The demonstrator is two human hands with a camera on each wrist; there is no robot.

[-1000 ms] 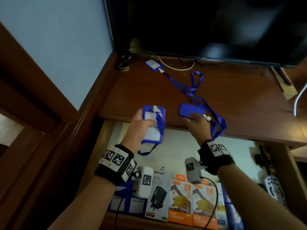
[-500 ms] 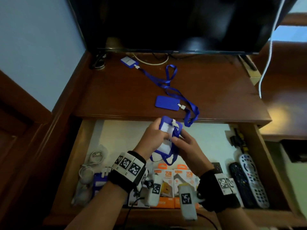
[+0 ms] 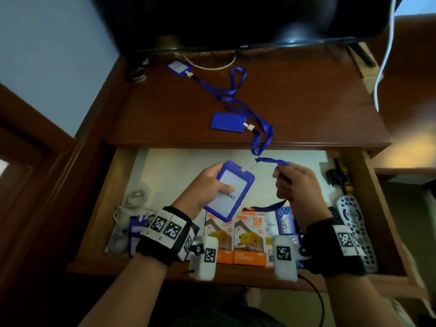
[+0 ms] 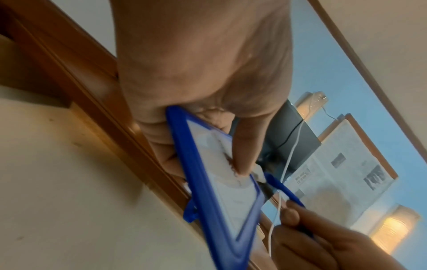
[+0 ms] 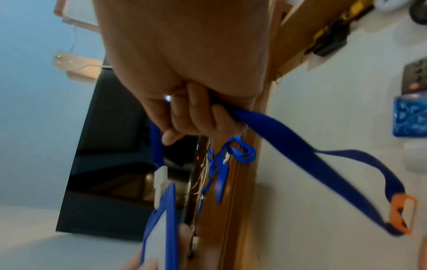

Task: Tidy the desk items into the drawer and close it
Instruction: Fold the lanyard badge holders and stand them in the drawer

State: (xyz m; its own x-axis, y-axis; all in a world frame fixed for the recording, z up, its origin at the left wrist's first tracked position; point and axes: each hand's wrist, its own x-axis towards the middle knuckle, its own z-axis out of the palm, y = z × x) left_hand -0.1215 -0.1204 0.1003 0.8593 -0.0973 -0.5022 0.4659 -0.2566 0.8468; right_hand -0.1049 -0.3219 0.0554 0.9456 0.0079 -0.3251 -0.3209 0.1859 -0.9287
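Over the open drawer (image 3: 99,208) my left hand (image 3: 207,185) grips a blue badge holder (image 3: 230,191) with a white card, thumb pressed on its face (image 4: 242,159). My right hand (image 3: 295,182) grips that badge's blue lanyard (image 3: 271,161), which runs taut to the white clip and hangs below the fist (image 5: 300,146). Two more blue badge holders lie on the desk top: one near the front edge (image 3: 227,122), one at the back (image 3: 178,67), their lanyards (image 3: 236,90) tangled between them.
The drawer holds orange charger boxes (image 3: 250,239), a coiled white cable (image 3: 132,201), blue packets, two remote controls (image 3: 354,223) and a black plug (image 3: 335,178). A dark TV (image 3: 236,17) stands at the desk's back. A white cable (image 3: 387,55) hangs at right.
My hands have come apart: the left holds the badge lower over the drawer and the right has drawn the lanyard out to the right. One second ago both hands were at the desk edge.
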